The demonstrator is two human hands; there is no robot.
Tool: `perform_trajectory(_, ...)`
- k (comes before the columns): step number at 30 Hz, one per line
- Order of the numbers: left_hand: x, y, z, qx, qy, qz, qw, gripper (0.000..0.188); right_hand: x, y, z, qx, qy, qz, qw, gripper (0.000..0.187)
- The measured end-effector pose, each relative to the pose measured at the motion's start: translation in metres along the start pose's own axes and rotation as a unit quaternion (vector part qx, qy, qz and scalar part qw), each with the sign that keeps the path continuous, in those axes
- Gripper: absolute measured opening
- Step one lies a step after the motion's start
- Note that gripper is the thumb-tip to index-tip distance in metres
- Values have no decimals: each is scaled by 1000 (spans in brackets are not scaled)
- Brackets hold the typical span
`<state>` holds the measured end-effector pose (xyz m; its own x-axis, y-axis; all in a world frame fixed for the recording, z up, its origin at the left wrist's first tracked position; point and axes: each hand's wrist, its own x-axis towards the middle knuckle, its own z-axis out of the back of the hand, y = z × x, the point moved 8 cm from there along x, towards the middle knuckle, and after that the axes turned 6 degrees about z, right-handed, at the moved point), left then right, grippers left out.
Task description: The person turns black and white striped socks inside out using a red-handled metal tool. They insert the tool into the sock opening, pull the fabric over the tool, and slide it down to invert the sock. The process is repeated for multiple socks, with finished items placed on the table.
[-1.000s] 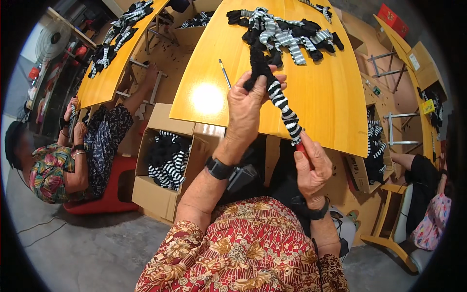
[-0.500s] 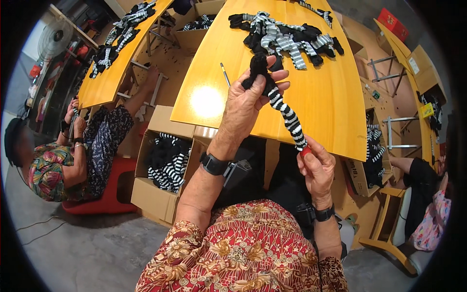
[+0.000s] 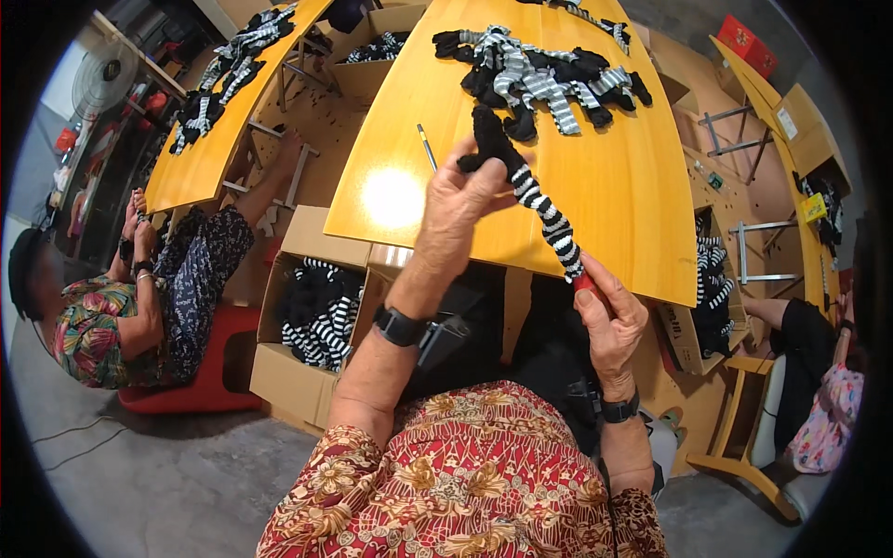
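A long knitted glove (image 3: 547,209), black at the hand end and striped black and white along its sleeve, stretches between my hands above the table's near edge. My left hand (image 3: 462,198) is closed on it where the black part meets the stripes, and its black end points up and away. My right hand (image 3: 614,327) is closed round a red handle (image 3: 584,282) at the sleeve's lower end. Whatever the handle joins is hidden by the knit. Beyond them, a pile of similar gloves (image 3: 544,82), striped grey or white with black, lies on the yellow table (image 3: 391,153).
A pen (image 3: 426,147) lies left of my left hand. Open cartons of striped knitwear stand on the left (image 3: 295,370) and right (image 3: 684,339) of my lap. A co-worker (image 3: 116,316) sits at the left table; another person (image 3: 823,409) sits at far right.
My left fingers have closed in and the glove's black end now stands straighter and more exposed. My right hand has shifted slightly right and down, showing more of the red handle.
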<state>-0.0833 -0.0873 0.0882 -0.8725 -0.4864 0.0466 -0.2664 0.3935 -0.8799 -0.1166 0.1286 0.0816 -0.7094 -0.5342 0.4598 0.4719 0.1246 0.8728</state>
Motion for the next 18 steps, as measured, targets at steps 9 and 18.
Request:
perform_trajectory(9, 9, -10, 18, -47, -21, -16, 999, 29, -9, 8, -9, -11, 7, -1, 1000, 33)
perform_trajectory(18, 7, 20, -1, -67, -48, -41, 996, 20, -31, -16, -28, 73, -90, -69, 991, 36)
